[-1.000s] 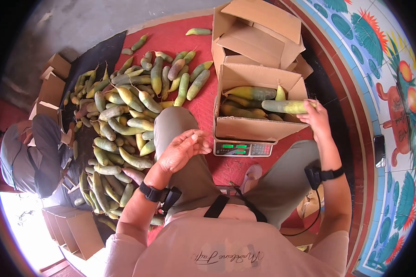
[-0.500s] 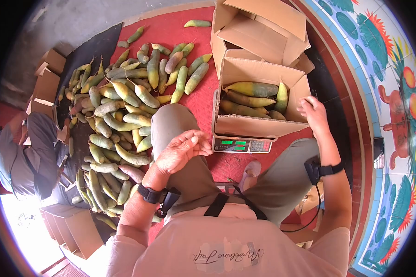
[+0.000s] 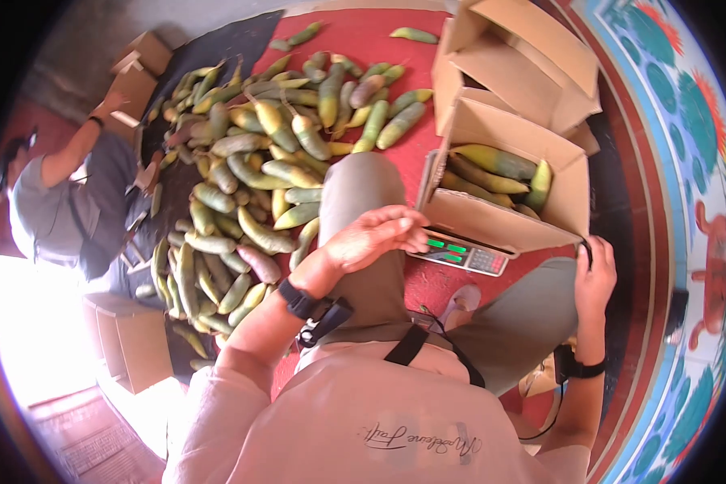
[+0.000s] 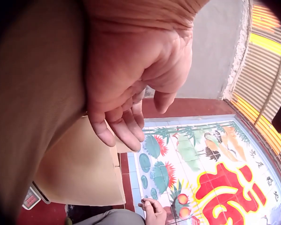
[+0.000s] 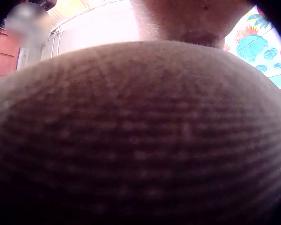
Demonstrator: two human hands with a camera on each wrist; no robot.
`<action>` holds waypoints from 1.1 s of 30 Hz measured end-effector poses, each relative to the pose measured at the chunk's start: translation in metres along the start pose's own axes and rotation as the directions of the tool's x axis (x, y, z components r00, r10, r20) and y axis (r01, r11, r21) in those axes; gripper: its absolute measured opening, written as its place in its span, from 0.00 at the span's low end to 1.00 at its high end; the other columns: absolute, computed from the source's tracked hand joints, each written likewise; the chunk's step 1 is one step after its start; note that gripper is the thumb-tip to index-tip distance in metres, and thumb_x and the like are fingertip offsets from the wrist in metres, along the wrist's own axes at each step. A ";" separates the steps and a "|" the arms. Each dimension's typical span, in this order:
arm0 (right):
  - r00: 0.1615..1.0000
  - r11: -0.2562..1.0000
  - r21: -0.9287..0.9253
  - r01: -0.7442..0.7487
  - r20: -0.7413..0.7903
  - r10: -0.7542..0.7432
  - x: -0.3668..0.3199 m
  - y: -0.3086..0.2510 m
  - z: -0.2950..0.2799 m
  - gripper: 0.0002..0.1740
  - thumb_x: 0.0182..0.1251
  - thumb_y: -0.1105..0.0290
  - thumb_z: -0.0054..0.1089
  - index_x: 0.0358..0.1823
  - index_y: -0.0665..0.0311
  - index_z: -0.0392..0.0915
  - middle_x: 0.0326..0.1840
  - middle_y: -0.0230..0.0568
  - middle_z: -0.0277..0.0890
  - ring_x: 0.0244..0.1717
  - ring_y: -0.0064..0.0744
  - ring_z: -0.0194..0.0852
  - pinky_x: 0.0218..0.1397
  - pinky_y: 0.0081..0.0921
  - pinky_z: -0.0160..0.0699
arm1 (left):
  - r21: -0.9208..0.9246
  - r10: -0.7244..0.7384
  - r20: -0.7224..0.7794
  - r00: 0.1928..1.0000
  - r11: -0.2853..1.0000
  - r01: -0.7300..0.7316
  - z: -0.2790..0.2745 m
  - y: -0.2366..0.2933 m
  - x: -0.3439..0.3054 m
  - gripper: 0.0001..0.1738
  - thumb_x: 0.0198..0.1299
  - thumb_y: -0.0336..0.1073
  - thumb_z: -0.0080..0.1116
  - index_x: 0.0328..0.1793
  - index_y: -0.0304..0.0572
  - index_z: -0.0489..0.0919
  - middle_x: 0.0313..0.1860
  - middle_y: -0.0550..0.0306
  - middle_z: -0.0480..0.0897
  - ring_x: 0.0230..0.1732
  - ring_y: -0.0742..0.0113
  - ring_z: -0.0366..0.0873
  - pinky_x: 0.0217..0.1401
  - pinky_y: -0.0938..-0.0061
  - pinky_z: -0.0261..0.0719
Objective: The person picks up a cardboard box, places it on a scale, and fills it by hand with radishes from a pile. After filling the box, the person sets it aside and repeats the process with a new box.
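Red matting [image 3: 379, 56] covers the floor where we sit, bordered on the right by painted tiles [image 3: 686, 105]; a wide heap of long green-yellow fruits [image 3: 250, 169] lies to the left of our knees; straight ahead an open cardboard box [image 3: 492, 222] stands on a digital scale [image 3: 460, 252] whose display glows green; several packed fruits [image 3: 496, 161] lie inside the box, one propped upright against its right wall; a second carton [image 3: 532, 56] stands open just behind it. Our left hand [image 3: 375, 238] rests on the left knee, near the scale, fingers loosely bent and gripping nothing; the left wrist view shows the same relaxed curl against the trouser leg. Our right hand [image 3: 595, 270] lies on the right knee, just beside the box's near right corner; we cannot tell whether its fingers close on anything; the right wrist view is filled by ribbed fabric [image 5: 140, 131]. Another person [image 3: 64, 202] sits at the far left, an arm raised toward folded cartons [image 3: 141, 68].
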State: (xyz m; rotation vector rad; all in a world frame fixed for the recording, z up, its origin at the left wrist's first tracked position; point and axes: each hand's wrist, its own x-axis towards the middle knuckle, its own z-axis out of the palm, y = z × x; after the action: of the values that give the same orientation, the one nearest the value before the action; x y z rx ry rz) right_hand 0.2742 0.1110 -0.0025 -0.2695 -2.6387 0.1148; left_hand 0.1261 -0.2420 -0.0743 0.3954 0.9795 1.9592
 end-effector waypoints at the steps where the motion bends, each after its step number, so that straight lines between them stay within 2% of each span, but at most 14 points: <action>1: 1.000 1.000 0.014 -0.003 -0.011 0.003 -0.001 0.002 0.001 0.10 0.60 0.75 0.54 0.43 0.67 0.74 0.44 0.48 0.73 0.45 0.47 0.74 0.48 0.34 0.72 | -0.020 -0.011 0.053 0.999 1.000 0.012 -0.003 -0.002 0.002 0.18 0.67 0.40 0.47 0.55 0.34 0.70 0.48 0.50 0.76 0.49 0.61 0.75 0.57 0.66 0.72; 6: 1.000 1.000 0.008 0.000 -0.009 0.000 0.000 0.000 0.003 0.10 0.62 0.74 0.52 0.44 0.67 0.74 0.44 0.48 0.73 0.45 0.48 0.73 0.48 0.35 0.72 | -0.020 0.001 0.031 1.000 1.000 -0.001 0.004 -0.003 0.000 0.19 0.66 0.42 0.48 0.56 0.34 0.70 0.45 0.53 0.78 0.48 0.64 0.76 0.57 0.69 0.71; 10: 1.000 1.000 0.006 0.007 -0.001 -0.007 -0.003 0.007 0.007 0.10 0.63 0.74 0.51 0.44 0.67 0.73 0.44 0.48 0.73 0.44 0.47 0.73 0.48 0.34 0.72 | -0.147 0.029 0.040 0.999 0.989 -0.023 0.007 0.008 -0.019 0.21 0.65 0.43 0.49 0.56 0.34 0.70 0.47 0.51 0.78 0.49 0.63 0.76 0.57 0.68 0.71; 12: 1.000 1.000 0.002 0.024 0.006 -0.024 -0.004 0.008 0.007 0.09 0.63 0.74 0.51 0.44 0.67 0.73 0.44 0.48 0.73 0.44 0.47 0.74 0.47 0.34 0.73 | -0.148 0.107 -0.006 0.994 0.983 -0.107 -0.003 0.023 -0.036 0.24 0.64 0.47 0.49 0.56 0.33 0.70 0.48 0.50 0.77 0.49 0.60 0.76 0.58 0.66 0.70; 16: 1.000 1.000 -0.011 0.013 -0.006 -0.013 -0.008 0.011 0.006 0.08 0.63 0.74 0.52 0.43 0.68 0.74 0.43 0.48 0.73 0.43 0.47 0.74 0.46 0.34 0.73 | -0.049 0.325 -0.228 0.918 0.937 -0.344 -0.047 0.041 -0.071 0.25 0.62 0.48 0.49 0.55 0.34 0.71 0.47 0.52 0.78 0.49 0.59 0.76 0.57 0.64 0.70; 19: 1.000 1.000 -0.011 0.016 -0.011 -0.016 -0.010 0.013 0.005 0.08 0.63 0.75 0.52 0.42 0.68 0.74 0.42 0.48 0.73 0.42 0.46 0.74 0.46 0.34 0.73 | 0.020 0.266 -0.489 0.831 0.956 -0.294 -0.098 0.038 -0.094 0.19 0.64 0.45 0.45 0.51 0.38 0.73 0.46 0.56 0.79 0.47 0.63 0.76 0.54 0.68 0.71; 20: 1.000 1.000 -0.010 0.017 -0.012 -0.017 -0.010 0.014 0.005 0.08 0.63 0.75 0.52 0.42 0.68 0.74 0.42 0.48 0.74 0.42 0.46 0.74 0.45 0.33 0.73 | 0.018 0.263 -0.488 0.832 0.956 -0.292 -0.111 0.034 -0.099 0.19 0.64 0.45 0.45 0.51 0.38 0.73 0.46 0.56 0.79 0.47 0.63 0.76 0.54 0.68 0.71; 22: 1.000 1.000 -0.020 0.015 -0.011 -0.015 -0.009 0.011 0.004 0.08 0.63 0.75 0.52 0.42 0.68 0.74 0.42 0.48 0.74 0.42 0.46 0.74 0.45 0.33 0.73 | -0.032 0.127 -0.661 0.739 0.980 -0.196 -0.134 0.025 -0.103 0.18 0.65 0.44 0.44 0.51 0.38 0.73 0.45 0.56 0.79 0.48 0.64 0.76 0.53 0.70 0.71; 24: 1.000 0.999 -0.032 0.013 -0.008 -0.013 -0.008 0.010 0.004 0.07 0.63 0.75 0.52 0.42 0.69 0.74 0.41 0.48 0.74 0.42 0.46 0.74 0.45 0.33 0.73 | -0.020 0.098 -0.694 0.713 0.988 -0.154 -0.150 0.012 -0.100 0.17 0.66 0.43 0.43 0.52 0.39 0.73 0.44 0.56 0.79 0.47 0.65 0.77 0.53 0.71 0.71; 27: 1.000 0.999 -0.043 0.009 0.008 -0.009 -0.008 0.011 0.004 0.07 0.63 0.76 0.52 0.42 0.69 0.73 0.41 0.48 0.74 0.41 0.47 0.74 0.45 0.33 0.73 | 0.089 0.003 -0.778 0.629 0.991 0.105 -0.170 -0.006 -0.083 0.18 0.66 0.43 0.46 0.56 0.41 0.72 0.43 0.56 0.80 0.45 0.65 0.78 0.49 0.72 0.73; 28: 1.000 0.999 -0.046 0.013 0.014 -0.012 -0.008 0.011 0.005 0.07 0.63 0.76 0.51 0.42 0.69 0.73 0.41 0.48 0.73 0.41 0.47 0.74 0.45 0.33 0.73 | 0.087 0.000 -0.776 0.631 0.990 0.107 -0.179 -0.012 -0.075 0.18 0.66 0.43 0.46 0.56 0.41 0.72 0.43 0.56 0.80 0.45 0.65 0.78 0.49 0.72 0.73; 30: 1.000 0.999 -0.051 0.013 0.021 -0.012 -0.007 0.011 0.005 0.07 0.63 0.76 0.51 0.42 0.69 0.73 0.41 0.48 0.73 0.41 0.47 0.74 0.45 0.33 0.73 | 0.212 -0.071 -0.798 0.598 0.897 0.389 -0.198 -0.024 -0.059 0.20 0.66 0.43 0.45 0.59 0.41 0.70 0.48 0.54 0.79 0.48 0.63 0.77 0.51 0.70 0.72; 32: 0.999 0.999 -0.040 0.004 0.047 -0.002 -0.006 0.009 0.005 0.07 0.62 0.77 0.51 0.42 0.69 0.73 0.40 0.49 0.73 0.41 0.47 0.74 0.44 0.34 0.73 | 0.195 -0.107 -0.817 0.566 0.874 0.446 -0.223 -0.041 -0.044 0.21 0.64 0.43 0.48 0.59 0.42 0.71 0.49 0.54 0.79 0.48 0.64 0.77 0.53 0.70 0.71; 33: 0.999 0.999 -0.040 0.003 0.047 -0.001 -0.005 0.009 0.005 0.07 0.62 0.77 0.51 0.42 0.69 0.73 0.40 0.49 0.73 0.41 0.47 0.74 0.44 0.34 0.73 | 0.400 -0.013 -0.804 0.594 0.727 0.558 -0.238 -0.051 -0.037 0.22 0.61 0.43 0.50 0.59 0.42 0.71 0.48 0.54 0.79 0.49 0.62 0.77 0.54 0.70 0.71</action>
State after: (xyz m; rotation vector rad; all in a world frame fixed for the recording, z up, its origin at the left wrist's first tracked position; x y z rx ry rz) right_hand 0.2778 0.1190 -0.0107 -0.2815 -2.6906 0.0681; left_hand 0.0332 -0.3724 -0.2610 -0.3196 2.1311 1.3825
